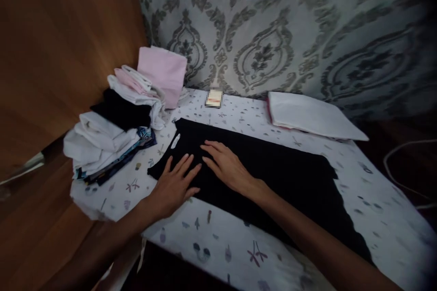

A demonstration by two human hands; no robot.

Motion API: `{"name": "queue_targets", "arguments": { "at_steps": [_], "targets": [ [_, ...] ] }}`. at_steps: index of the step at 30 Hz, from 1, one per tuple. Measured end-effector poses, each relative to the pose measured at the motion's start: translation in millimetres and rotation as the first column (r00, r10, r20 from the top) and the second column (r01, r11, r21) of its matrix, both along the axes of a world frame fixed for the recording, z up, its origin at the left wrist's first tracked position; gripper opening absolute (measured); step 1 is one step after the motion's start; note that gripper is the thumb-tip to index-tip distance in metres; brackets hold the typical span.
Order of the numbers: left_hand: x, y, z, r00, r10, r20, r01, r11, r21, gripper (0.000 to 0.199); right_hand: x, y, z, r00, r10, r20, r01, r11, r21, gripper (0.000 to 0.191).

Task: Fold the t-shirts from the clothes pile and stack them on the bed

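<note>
Fingers (213,152), L+R, on blk cloth (287,163)

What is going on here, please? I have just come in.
A person has both hands palm down on a black cloth spread over a patterned sheet. The left hand is at the near edge, close to the end with a white label; the right hand lies beside it, nearer the middle. Neither hand grips the cloth. A pile of clothes sits to the left, and a white bundle lies at the back right.
</note>
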State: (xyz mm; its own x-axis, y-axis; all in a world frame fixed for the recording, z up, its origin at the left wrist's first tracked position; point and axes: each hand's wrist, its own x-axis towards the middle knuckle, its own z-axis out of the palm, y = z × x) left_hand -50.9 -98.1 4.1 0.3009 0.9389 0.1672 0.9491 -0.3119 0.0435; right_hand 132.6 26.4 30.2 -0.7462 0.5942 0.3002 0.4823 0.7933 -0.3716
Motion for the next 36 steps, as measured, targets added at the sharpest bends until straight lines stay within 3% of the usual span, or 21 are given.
{"name": "queue_targets", "arguments": {
  "at_steps": [4, 7, 11, 14, 16, 19, 22, 25, 28, 32, 36],
  "targets": [
    [1, -12, -2.9, 0.998, 0.05, 0.025, -0.049, 0.998, -0.043, 0.059, -39, 12, -9.7, 0.984, 0.151, 0.095, -0.15, 0.989, -0.01, 0.045],
    [3, -22, -5.0, 0.997, 0.062, 0.038, -0.059, 0.995, -0.077, 0.062, -52, 17, -22.4, 0.97, 0.144, 0.194, -0.142, 0.99, -0.022, 0.047],
    [1, -31, 0.5, 0.992, 0.063, 0.113, -0.056, 0.997, -0.058, 0.05, -54, 20, -36.4, 0.974, 0.119, 0.192, -0.126, 0.992, 0.023, 0.048],
    [-11, -30, 9.4, 0.953, 0.21, 0.217, -0.222, 0.974, 0.033, 0.039, -53, 22, -40.7, 0.977, 0.118, 0.179, -0.125, 0.992, 0.026, 0.048],
    [-25, -29, 14.0, 0.888, 0.368, 0.274, -0.4, 0.914, 0.07, 0.033, -52, 22, -39.9, 0.976, 0.12, 0.183, -0.125, 0.992, 0.016, 0.048],
    [-51, -30, 17.3, 0.795, 0.489, 0.358, -0.524, 0.851, 0.001, 0.018, -52, 15, -31.2, 0.977, 0.118, 0.178, -0.124, 0.992, 0.021, 0.045],
    [-73, -37, 20.6, 0.757, 0.458, 0.465, -0.442, 0.884, -0.15, 0.01, -57, -4, -15.8, 0.97, 0.19, 0.154, -0.2, 0.979, 0.047, 0.04],
    [-86, -43, 25.3, 0.752, 0.407, 0.519, -0.334, 0.914, -0.232, 0.019, -67, -31, -5.2, 0.927, 0.346, 0.144, -0.351, 0.936, 0.015, 0.038],
    [-93, -42, 26.4, 0.777, 0.374, 0.507, -0.293, 0.927, -0.234, 0.022, -77, -50, -7.6, 0.909, 0.393, 0.138, -0.396, 0.918, -0.009, 0.021],
    [-97, -39, 21.6, 0.83, 0.309, 0.463, -0.259, 0.951, -0.171, 0.026, -82, -54, -16.5, 0.918, 0.385, 0.089, -0.383, 0.923, -0.047, 0.024],
    [-99, -42, 21.3, 0.809, 0.3, 0.506, -0.245, 0.954, -0.173, 0.028, -77, -50, -11.1, 0.897, 0.441, 0.039, -0.436, 0.895, -0.097, 0.021]
  ]
}}
